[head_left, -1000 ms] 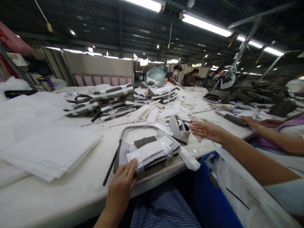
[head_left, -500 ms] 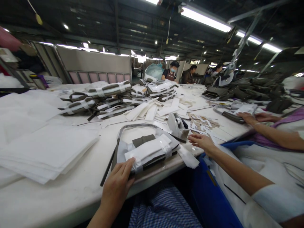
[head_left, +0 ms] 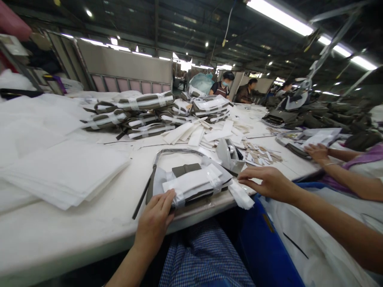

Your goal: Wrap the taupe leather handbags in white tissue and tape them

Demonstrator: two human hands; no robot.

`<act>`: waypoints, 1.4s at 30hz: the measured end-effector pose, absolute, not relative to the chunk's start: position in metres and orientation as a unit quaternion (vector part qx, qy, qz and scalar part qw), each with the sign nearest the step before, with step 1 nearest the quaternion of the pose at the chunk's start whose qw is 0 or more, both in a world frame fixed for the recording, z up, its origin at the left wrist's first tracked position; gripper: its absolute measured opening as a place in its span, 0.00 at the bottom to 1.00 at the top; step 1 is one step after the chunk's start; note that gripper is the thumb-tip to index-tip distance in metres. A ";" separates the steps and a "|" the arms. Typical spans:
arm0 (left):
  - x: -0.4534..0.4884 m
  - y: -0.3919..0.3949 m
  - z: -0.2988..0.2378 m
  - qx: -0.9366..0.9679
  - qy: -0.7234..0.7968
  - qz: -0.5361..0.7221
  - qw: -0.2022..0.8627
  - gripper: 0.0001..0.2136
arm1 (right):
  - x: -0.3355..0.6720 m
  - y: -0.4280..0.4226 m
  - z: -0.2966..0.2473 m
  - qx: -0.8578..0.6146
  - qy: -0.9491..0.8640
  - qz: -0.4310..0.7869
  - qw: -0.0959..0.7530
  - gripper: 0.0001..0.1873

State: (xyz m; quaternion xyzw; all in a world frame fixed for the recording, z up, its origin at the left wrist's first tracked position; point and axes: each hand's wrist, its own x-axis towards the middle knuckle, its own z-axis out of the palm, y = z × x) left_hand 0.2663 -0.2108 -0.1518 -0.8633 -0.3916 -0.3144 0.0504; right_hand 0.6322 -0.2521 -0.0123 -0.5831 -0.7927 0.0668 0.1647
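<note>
A dark olive handbag [head_left: 187,169] lies at the table's near edge, its long handle looped behind it in clear wrap. White paper [head_left: 191,180] covers its body, held by bands of clear tape. My left hand [head_left: 157,217] grips the bag's near left corner, fingers on top and thumb lower down. Just beyond the bag's right end is my right hand [head_left: 266,182], its thumb and fingertips brought together beside a tape dispenser [head_left: 226,153]. What they pinch, if anything, is too small to make out. White strips [head_left: 241,195] hang over the table edge below that hand.
Large white sheets [head_left: 62,171] are stacked on the left. Several wrapped bags [head_left: 143,101] form a pile at the back, near loose white strips [head_left: 196,135]. A blue bin [head_left: 263,239] stands below the table at right. A co-worker's hands [head_left: 318,153] handle another bag nearby.
The view has shifted slightly. My right hand's spread fingers have closed into a pinch near the dispenser, and the forearm now lies higher. My left hand keeps its place on the bag.
</note>
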 end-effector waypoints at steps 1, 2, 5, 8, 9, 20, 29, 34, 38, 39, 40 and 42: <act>0.267 -0.212 -0.150 -0.861 -0.396 -0.315 0.042 0.30 | 0.615 -0.248 -0.006 -0.558 -0.812 0.084 0.148 0.11; 0.268 -0.212 -0.148 -0.859 -0.401 -0.316 0.034 0.30 | 0.598 -0.242 -0.001 -0.531 -0.831 0.100 0.131 0.11; 0.271 -0.214 -0.145 -0.857 -0.407 -0.315 0.011 0.29 | 0.548 -0.218 0.004 -0.435 -0.889 0.123 0.078 0.11; 0.272 -0.215 -0.146 -0.850 -0.419 -0.319 0.007 0.27 | 0.507 -0.189 0.000 -0.342 -0.932 0.117 0.035 0.09; 0.273 -0.215 -0.146 -0.846 -0.425 -0.322 0.009 0.26 | 0.496 -0.180 -0.002 -0.320 -0.941 0.111 0.024 0.08; 0.272 -0.214 -0.153 -0.832 -0.426 -0.356 -0.018 0.26 | 0.438 -0.112 -0.025 -0.256 -0.951 0.082 -0.151 0.05; 0.270 -0.216 -0.154 -0.834 -0.420 -0.358 -0.013 0.28 | 0.406 -0.085 -0.034 -0.217 -0.948 0.010 -0.234 0.07; 0.269 -0.217 -0.155 -0.839 -0.415 -0.351 -0.006 0.27 | 0.403 -0.067 -0.037 -0.181 -0.958 0.043 -0.219 0.10; 0.270 -0.217 -0.152 -0.834 -0.426 -0.351 -0.007 0.24 | 0.409 -0.049 -0.044 -0.176 -0.966 0.082 -0.172 0.14; 0.270 -0.217 -0.152 -0.834 -0.427 -0.349 -0.007 0.24 | 0.411 -0.044 -0.047 -0.186 -0.963 0.102 -0.165 0.14; 0.270 -0.217 -0.151 -0.834 -0.429 -0.347 -0.007 0.25 | 0.413 -0.037 -0.050 -0.204 -0.958 0.122 -0.159 0.14; 0.271 -0.217 -0.150 -0.835 -0.430 -0.345 -0.006 0.27 | 0.418 -0.023 -0.054 -0.258 -0.943 0.151 -0.144 0.15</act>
